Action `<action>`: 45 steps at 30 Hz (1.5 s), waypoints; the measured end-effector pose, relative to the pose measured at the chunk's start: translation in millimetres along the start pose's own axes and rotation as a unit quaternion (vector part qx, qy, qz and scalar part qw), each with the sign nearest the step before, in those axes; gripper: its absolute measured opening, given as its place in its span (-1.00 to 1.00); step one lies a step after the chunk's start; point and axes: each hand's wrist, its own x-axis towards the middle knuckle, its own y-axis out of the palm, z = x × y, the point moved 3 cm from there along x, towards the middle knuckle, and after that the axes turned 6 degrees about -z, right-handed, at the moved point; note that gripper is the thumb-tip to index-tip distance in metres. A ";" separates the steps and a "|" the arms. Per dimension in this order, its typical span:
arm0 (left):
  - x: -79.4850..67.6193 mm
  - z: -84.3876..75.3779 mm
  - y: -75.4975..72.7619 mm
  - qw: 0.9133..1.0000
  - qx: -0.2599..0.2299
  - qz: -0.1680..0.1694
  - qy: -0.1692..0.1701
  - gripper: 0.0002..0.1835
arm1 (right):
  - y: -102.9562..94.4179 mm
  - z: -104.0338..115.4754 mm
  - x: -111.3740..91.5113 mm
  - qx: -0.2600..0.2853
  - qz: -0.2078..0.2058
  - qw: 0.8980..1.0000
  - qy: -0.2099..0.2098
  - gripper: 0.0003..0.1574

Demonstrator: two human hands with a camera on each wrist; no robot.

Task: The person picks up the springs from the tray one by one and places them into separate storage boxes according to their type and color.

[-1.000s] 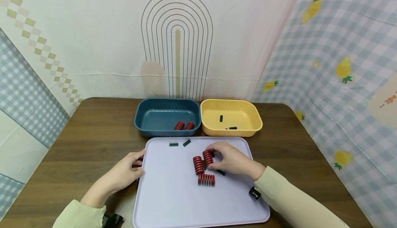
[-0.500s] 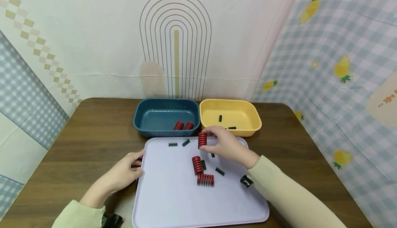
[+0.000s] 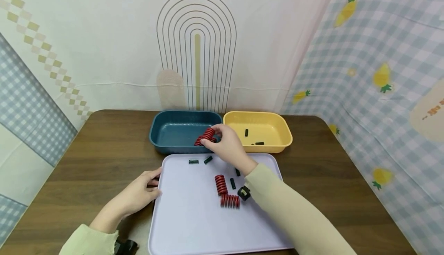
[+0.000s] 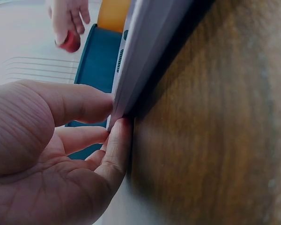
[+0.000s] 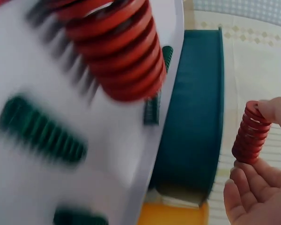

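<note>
My right hand [image 3: 227,145] pinches a red coil spring [image 3: 208,134] between thumb and fingers above the right end of the blue bin [image 3: 173,149]. In the right wrist view the held spring stands at a tilt, thumb on one end and fingertips at the other. Partly hidden below it, two more red springs lie in that bin. My left hand [image 3: 140,193] holds the left rim of the white tray [image 3: 187,228], thumb above and fingers beneath. Two red springs, one upright in view [image 3: 220,184] and one crosswise [image 3: 230,201], lie on the tray.
Small dark green springs lie on the tray, two near its far edge [image 3: 193,162] and others [image 3: 232,183] around the middle. A yellow bin [image 3: 267,149] with a few small dark springs stands right of the blue one. A patterned cloth hangs behind the wooden table [image 3: 114,147].
My right hand has lifted a red spring off the tray and carried it forward and left over the blue bin. One small green spring has shifted slightly right. The left hand stays put.
</note>
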 end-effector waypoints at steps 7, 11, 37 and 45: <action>0.7 0.8 0.8 1.000 -0.008 -0.003 -0.001 -0.28 | 30.2 1.3 14.0 -0.018 0.006 0.999 0.028 -0.39; 0.8 0.3 0.8 1.000 -0.011 -0.004 -0.003 -0.28 | 41.4 5.1 19.9 -0.044 0.014 0.998 0.030 -0.36; 0.9 0.6 0.5 1.000 -0.011 -0.007 -0.007 -0.28 | 53.7 16.2 27.8 -0.138 0.060 0.986 0.071 -0.38; 1.2 1.5 1.0 1.000 -0.008 -0.009 -0.009 -0.28 | 53.7 14.7 27.4 -0.129 0.064 0.987 0.067 -0.31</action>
